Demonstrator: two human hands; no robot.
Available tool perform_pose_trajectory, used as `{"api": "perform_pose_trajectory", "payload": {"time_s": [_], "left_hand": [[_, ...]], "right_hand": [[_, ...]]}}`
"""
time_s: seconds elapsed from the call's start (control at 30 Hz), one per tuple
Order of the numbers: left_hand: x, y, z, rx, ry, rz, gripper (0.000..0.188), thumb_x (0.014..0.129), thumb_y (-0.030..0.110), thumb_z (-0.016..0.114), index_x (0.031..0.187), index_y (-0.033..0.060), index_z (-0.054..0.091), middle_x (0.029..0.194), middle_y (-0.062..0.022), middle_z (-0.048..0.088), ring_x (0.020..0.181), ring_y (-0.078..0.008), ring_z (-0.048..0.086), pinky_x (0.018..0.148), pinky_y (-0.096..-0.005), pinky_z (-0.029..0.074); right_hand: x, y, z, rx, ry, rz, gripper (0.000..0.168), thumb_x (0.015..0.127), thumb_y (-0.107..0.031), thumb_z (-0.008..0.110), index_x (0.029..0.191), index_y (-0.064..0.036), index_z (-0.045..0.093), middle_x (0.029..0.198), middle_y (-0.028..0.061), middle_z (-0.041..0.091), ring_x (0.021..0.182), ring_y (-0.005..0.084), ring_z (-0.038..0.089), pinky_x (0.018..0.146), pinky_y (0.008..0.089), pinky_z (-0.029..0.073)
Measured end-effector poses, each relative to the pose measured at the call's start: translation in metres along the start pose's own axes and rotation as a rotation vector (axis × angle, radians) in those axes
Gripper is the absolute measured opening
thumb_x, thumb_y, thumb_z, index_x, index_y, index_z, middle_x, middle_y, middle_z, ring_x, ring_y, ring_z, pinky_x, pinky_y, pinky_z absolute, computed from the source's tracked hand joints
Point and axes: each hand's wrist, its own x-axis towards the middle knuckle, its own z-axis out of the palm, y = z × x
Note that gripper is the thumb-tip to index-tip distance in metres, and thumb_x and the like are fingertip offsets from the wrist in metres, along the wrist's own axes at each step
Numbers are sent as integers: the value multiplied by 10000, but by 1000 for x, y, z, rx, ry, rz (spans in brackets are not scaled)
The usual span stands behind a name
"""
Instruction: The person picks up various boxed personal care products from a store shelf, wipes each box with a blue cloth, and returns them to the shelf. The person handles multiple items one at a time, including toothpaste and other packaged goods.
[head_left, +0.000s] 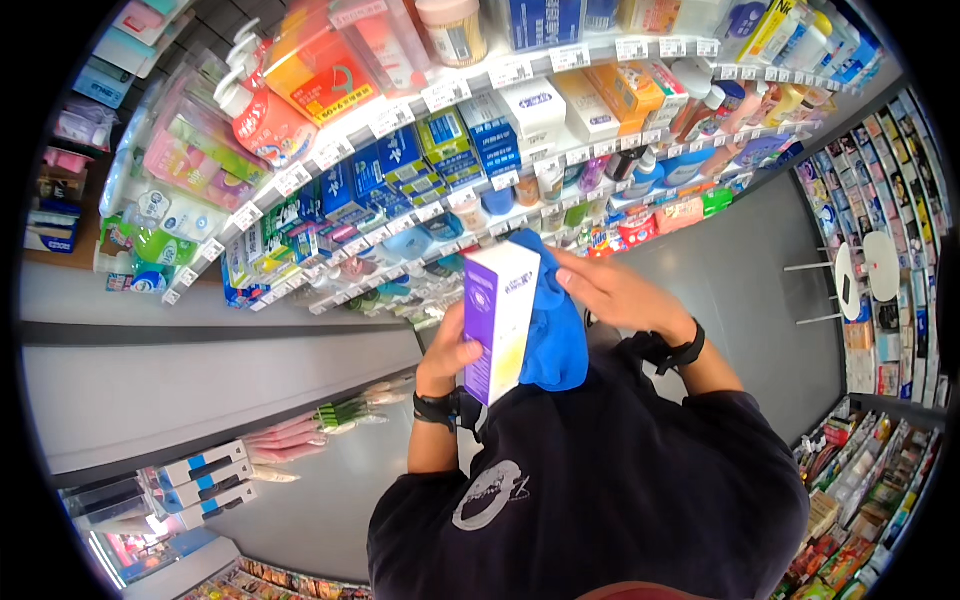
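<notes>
A tall white carton (511, 315) with a purple side and a yellow patch stands nearly upright in front of my chest. My left hand (450, 349) grips its lower left side, the thumb over the purple face. A blue cloth (559, 341) lies against the carton's far right side and hangs down over my dark shirt. The fingers of my right hand (611, 289) are extended and touch the cloth near its top; whether they pinch it is hidden. Both wrists wear black bands.
Curved store shelves (487, 180) with price tags run across the top, holding toothpaste boxes (360, 180), pump bottles (266, 124) and a white box (529, 109). Grey floor (720, 255) shows at right. More stocked shelves (889, 225) stand beyond it, with round white discs on stands before them.
</notes>
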Motion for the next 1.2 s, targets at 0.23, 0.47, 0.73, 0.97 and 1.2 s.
{"api": "perform_pose_trajectory", "payload": {"time_s": [0.23, 0.47, 0.73, 0.97, 1.2], "left_hand": [[-14, -12, -9, -370, 3, -113, 853, 924, 548, 646, 1529, 6, 387, 1372, -207, 608, 1158, -311, 663, 928, -423, 577], [-2, 1, 0, -319, -214, -292, 947, 896, 517, 692, 1557, -42, 308, 1429, -188, 559, 1247, -260, 612, 1019, -357, 509], [7, 22, 19, -418, 108, -439, 989, 998, 765, 231, 1458, -74, 482, 1313, -203, 652, 1115, -242, 689, 929, -367, 565], [7, 9, -18, 2, 180, 84, 1035, 950, 796, 310, 1485, -83, 423, 1455, -199, 552, 1325, -282, 553, 1119, -403, 424], [16, 11, -26, 69, 299, 265, 636, 1031, 441, 596, 1425, -49, 497, 1367, -135, 607, 1265, -226, 569, 1106, -373, 410]], "right_hand": [[1, -12, -18, -49, 300, -425, 636, 931, -166, 708, 1513, -123, 457, 1437, 153, 483, 1362, 320, 475, 1106, 422, 403], [17, -18, -27, -56, -125, -707, 761, 835, -255, 811, 1496, -94, 468, 1598, 169, 389, 1449, 362, 412, 1116, 465, 423], [11, -16, -24, -73, 40, -704, 696, 750, -226, 897, 1357, -66, 597, 1392, 137, 567, 1279, 307, 569, 1022, 423, 498], [11, -3, -14, 100, 484, -753, 555, 720, -157, 912, 1206, -83, 655, 1242, 130, 566, 1186, 286, 572, 936, 362, 504], [5, -23, -17, 161, 96, -735, 406, 791, -53, 823, 1174, -72, 690, 1359, 179, 482, 1274, 323, 534, 1041, 422, 473]]}}
